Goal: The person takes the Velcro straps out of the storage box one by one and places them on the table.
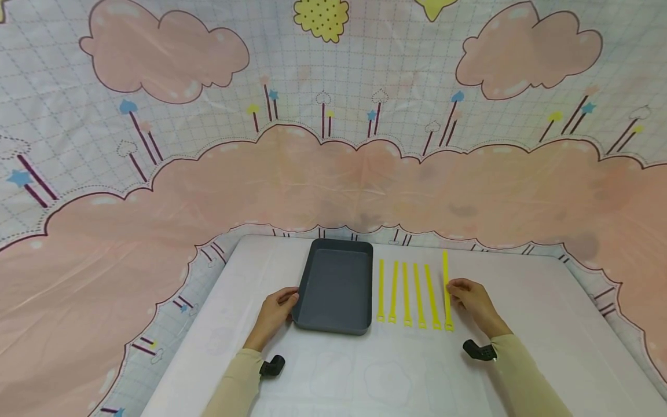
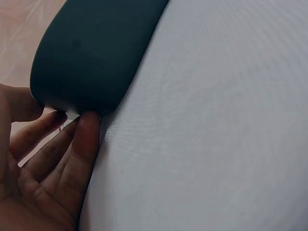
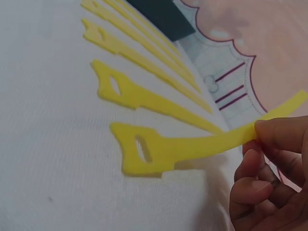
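Observation:
A dark grey rectangular tray [image 1: 334, 289] lies near the middle of the white table. My left hand [image 1: 277, 313] grips its left side, thumb and fingertips at the edge of the tray wall [image 2: 91, 53]. Right of the tray, several yellow hook-and-loop cable ties [image 1: 419, 296] lie side by side, slotted heads toward me. Between thumb and fingers, my right hand [image 1: 475, 301] pinches the rightmost cable tie [image 3: 202, 147] partway along its strap. That strap bends up from the table toward the fingers, while its slotted head [image 3: 143, 148] stays low, close over the table.
The white table [image 1: 333, 370] reaches toward me and out to both sides. A patterned cloth [image 1: 354, 185] with clouds hangs behind it and runs down its sides. Black wrist devices [image 1: 479, 350] sit at both cuffs.

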A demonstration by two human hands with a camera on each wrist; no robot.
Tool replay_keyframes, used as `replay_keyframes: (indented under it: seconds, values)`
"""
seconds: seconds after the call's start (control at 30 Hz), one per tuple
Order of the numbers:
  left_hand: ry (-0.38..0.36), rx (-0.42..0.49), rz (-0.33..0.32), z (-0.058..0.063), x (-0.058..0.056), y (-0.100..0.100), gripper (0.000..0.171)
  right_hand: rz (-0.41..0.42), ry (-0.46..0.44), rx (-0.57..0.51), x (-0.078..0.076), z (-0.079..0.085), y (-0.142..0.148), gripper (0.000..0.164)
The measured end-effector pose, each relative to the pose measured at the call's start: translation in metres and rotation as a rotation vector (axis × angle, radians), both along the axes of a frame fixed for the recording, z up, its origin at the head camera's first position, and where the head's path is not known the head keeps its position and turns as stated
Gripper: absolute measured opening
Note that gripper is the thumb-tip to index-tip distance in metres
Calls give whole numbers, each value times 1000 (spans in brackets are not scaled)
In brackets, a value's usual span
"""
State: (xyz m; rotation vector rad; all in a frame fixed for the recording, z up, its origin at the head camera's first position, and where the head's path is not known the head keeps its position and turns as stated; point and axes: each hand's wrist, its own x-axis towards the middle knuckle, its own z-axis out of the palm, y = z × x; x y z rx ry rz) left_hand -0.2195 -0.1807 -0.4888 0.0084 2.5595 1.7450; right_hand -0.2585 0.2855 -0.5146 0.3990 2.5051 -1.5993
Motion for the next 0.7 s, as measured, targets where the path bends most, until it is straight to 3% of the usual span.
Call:
replay_keyframes:
  seconds: [0.23,0.5,0.7]
  values:
    - [-2,-10,5,-3,-2,0,36,11,35,111,-2,-10,5,33]
    - [1,0,43,-37,-17,-5,35,40,92,219,-4,-16,6,26]
    - [2,5,40,-44,-20,-9,34,56,99,275,-6,-15,5,25]
